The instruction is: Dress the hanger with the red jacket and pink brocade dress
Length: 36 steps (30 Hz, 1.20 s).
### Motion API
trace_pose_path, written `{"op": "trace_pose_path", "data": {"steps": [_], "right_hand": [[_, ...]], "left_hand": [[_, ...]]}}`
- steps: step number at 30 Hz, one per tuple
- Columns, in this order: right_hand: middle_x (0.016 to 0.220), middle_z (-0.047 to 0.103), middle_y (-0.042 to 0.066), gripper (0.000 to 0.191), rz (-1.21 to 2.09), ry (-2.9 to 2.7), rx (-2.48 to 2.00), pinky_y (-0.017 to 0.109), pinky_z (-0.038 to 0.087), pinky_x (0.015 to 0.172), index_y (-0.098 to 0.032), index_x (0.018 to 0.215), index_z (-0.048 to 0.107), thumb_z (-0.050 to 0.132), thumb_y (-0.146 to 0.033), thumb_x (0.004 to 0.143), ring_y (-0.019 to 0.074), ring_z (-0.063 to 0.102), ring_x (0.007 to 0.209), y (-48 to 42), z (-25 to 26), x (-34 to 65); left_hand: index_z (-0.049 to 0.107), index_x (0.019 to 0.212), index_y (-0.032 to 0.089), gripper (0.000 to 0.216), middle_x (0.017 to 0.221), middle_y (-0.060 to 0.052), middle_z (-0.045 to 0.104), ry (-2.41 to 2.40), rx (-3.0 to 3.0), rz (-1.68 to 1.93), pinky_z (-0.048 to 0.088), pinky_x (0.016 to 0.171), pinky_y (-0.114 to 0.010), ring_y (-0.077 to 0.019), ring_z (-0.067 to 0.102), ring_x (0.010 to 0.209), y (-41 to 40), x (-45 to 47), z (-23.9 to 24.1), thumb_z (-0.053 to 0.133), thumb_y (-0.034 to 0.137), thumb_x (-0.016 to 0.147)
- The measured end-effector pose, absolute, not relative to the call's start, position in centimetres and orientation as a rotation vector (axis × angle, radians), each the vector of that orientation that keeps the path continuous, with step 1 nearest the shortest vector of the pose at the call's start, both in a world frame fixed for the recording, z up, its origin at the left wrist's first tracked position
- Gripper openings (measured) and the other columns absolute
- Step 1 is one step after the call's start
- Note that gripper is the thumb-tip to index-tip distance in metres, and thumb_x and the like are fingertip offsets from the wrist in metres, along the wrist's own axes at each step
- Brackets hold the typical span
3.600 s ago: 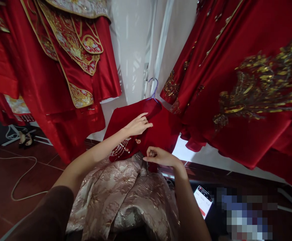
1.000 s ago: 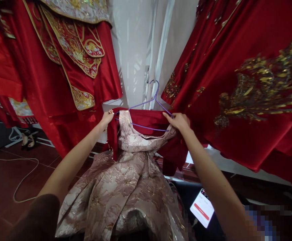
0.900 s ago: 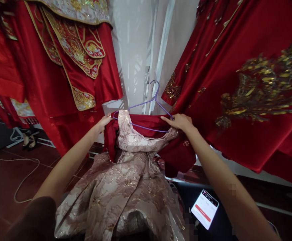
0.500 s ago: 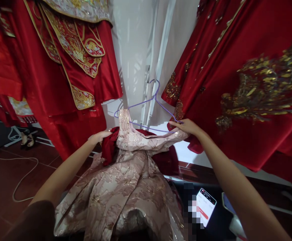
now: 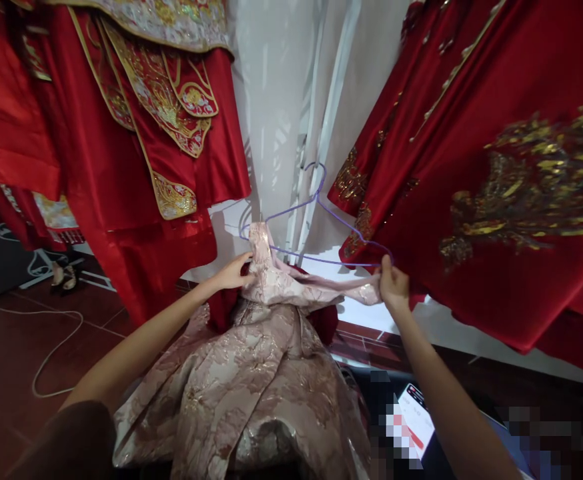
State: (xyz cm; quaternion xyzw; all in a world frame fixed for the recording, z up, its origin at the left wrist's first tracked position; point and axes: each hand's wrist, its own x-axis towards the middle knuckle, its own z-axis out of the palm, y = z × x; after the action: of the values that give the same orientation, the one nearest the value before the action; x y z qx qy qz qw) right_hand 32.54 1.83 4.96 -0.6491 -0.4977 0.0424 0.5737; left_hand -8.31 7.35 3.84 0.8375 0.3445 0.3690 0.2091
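Observation:
A pale pink-gold brocade dress spreads out in front of me, its bodice raised toward a thin purple hanger. One shoulder strap is looped over the hanger's left arm. My left hand is closed on the bodice edge just below that strap; some of its fingertips are hidden by the fabric. At the other end, my right hand pinches the hanger's right tip, with the other side of the bodice reaching to its fingers. Dark red cloth shows behind the dress.
Red embroidered garments hang on the left and on the right. White rack poles stand behind the hanger. A lit phone lies at the lower right. A white cable runs over the tiled floor.
My left hand has moved right, from the red cloth onto the bodice below the strap. My right hand has shifted right and down to the hanger's tip, now with its thumb up.

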Motion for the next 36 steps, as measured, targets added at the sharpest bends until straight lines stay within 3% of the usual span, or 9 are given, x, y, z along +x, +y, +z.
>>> {"op": "trace_pose_path", "data": {"steps": [4, 8, 15, 21, 25, 30, 32, 36], "right_hand": [[0.048, 0.049, 0.003, 0.056, 0.241, -1.010, -1.602, 0.029, 0.032, 0.054, -0.018, 0.057, 0.053, 0.030, -0.062, 0.082, 0.0166, 0.046, 0.051, 0.2, 1.2, 33.1], [0.044, 0.038, -0.001, 0.041, 0.227, -1.002, -1.575, 0.029, 0.027, 0.052, -0.020, 0.053, 0.044, 0.027, -0.041, 0.084, 0.0147, 0.038, 0.049, -0.8, -0.3, 33.2], [0.046, 0.031, -0.005, 0.027, 0.224, -1.035, -1.421, 0.026, 0.027, 0.051, -0.021, 0.052, 0.033, 0.043, -0.035, 0.073, 0.0110, 0.032, 0.051, -1.2, 0.1, 32.4], [0.047, 0.030, -0.006, 0.028, 0.332, -1.061, -1.340, 0.024, 0.025, 0.047, -0.021, 0.054, 0.034, 0.048, -0.036, 0.073, 0.0094, 0.030, 0.048, -1.2, 0.0, 31.5], [0.047, 0.036, -0.007, 0.031, 0.438, -1.073, -1.282, 0.023, 0.027, 0.046, -0.020, 0.060, 0.042, 0.057, -0.045, 0.072, 0.0086, 0.033, 0.045, -1.1, 0.1, 31.0], [0.060, 0.051, -0.003, 0.033, 0.436, -1.115, -1.219, 0.023, 0.035, 0.054, -0.017, 0.068, 0.054, 0.065, -0.049, 0.068, 0.0103, 0.046, 0.055, -1.1, 0.8, 30.4], [0.063, 0.054, -0.001, 0.034, 0.390, -1.108, -1.241, 0.024, 0.036, 0.056, -0.017, 0.069, 0.057, 0.065, -0.050, 0.067, 0.0113, 0.047, 0.058, -1.1, 1.3, 30.0], [0.061, 0.053, -0.001, 0.037, 0.291, -1.116, -1.324, 0.025, 0.036, 0.056, -0.017, 0.071, 0.057, 0.059, -0.053, 0.072, 0.0127, 0.045, 0.056, -1.1, 1.9, 29.1]], "left_hand": [[0.057, 0.105, 0.014, 0.042, 0.095, -0.007, 0.065, 0.973, 2.038, 1.110, 0.047, 0.080, -0.031, -0.0188, 0.060, 0.088, 7.0, -5.7, 3.5, 0.057, 0.044, 0.077], [0.060, 0.076, 0.013, 0.041, 0.065, 0.000, 0.058, 1.107, 1.774, 1.336, 0.041, 0.062, -0.024, -0.0127, 0.051, 0.064, 8.1, -3.7, 3.5, 0.055, 0.054, 0.075], [0.059, 0.062, 0.014, 0.041, 0.055, 0.003, 0.049, 1.142, 1.549, 1.553, 0.032, 0.053, -0.021, -0.0096, 0.043, 0.056, 8.6, -4.0, 3.5, 0.060, 0.055, 0.070], [0.065, 0.080, 0.012, 0.043, 0.072, -0.002, 0.063, 1.050, 1.091, 1.685, 0.043, 0.064, -0.024, -0.0123, 0.054, 0.065, 8.2, -4.7, 1.0, 0.067, 0.052, 0.064], [0.065, 0.078, 0.012, 0.041, 0.075, -0.006, 0.066, 1.140, 1.022, 1.584, 0.046, 0.069, -0.029, -0.0164, 0.058, 0.070, 7.6, -5.2, -0.7, 0.067, 0.051, 0.064], [0.065, 0.084, 0.017, 0.029, 0.086, -0.005, 0.065, 1.118, 1.947, 1.396, 0.045, 0.082, -0.032, -0.0178, 0.058, 0.085, 5.0, -3.9, 1.8, 0.050, 0.042, 0.082], [0.065, 0.083, 0.018, 0.022, 0.105, -0.007, 0.061, 1.035, 2.399, 1.307, 0.041, 0.094, -0.036, -0.0202, 0.053, 0.102, 4.0, -2.7, 3.9, 0.050, 0.034, 0.083], [0.065, 0.078, 0.017, 0.018, 0.143, -0.006, 0.035, 0.845, 3.006, 1.014, 0.022, 0.111, -0.047, -0.0262, 0.031, 0.130, 4.1, -0.1, 6.8, 0.049, 0.023, 0.083]]}}
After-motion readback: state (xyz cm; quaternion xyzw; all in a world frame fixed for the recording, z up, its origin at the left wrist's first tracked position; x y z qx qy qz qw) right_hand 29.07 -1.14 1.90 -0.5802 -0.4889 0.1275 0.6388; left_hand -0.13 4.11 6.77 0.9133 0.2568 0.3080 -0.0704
